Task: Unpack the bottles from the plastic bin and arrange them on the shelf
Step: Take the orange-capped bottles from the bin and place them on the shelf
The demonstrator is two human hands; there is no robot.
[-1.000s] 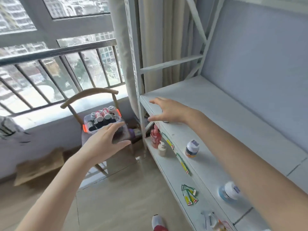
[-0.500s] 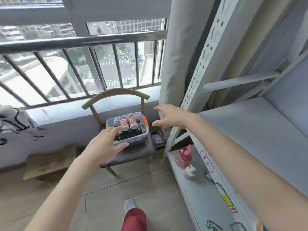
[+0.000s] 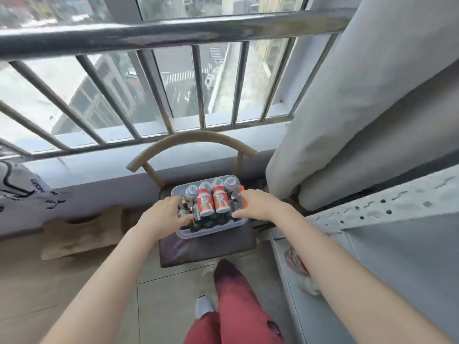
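**Both hands at the bin, most of the unpacking left to do**

The clear plastic bin [image 3: 211,234] sits on the dark cushion [image 3: 206,248] of a wooden chair [image 3: 191,142], and it is the reference point for everything here.

Inside the bin, two red-labelled bottles [image 3: 205,204] lie side by side in the middle. Grey-capped bottles [image 3: 191,192] flank them at the far end, and smaller dark bottles [image 3: 211,220] fill the near half. The bin looks well stocked, so I judge the task to be at or near its start.

The left hand [image 3: 164,217] reaches over the bin's left rim. Its fingers and thumb are spread among the small bottles there. The picture is too blurred to tell whether it has closed on one.

The right hand [image 3: 258,207] is at the bin's right end, beside the orange latch [image 3: 244,203]. Its thumb and forefinger are held wide apart and it holds nothing.

The shelf [image 3: 409,256] stands to the right of the bin, with its perforated metal beam [image 3: 385,207] just past the curtain [image 3: 360,95]. On the lower board, nearer than the bin, a blurred red and white thing [image 3: 294,259] shows behind the right forearm. I cannot tell what it is.

What remains, as I read it, is nearly everything: lifting the bottles out, carrying them right to the shelf and standing them in order.
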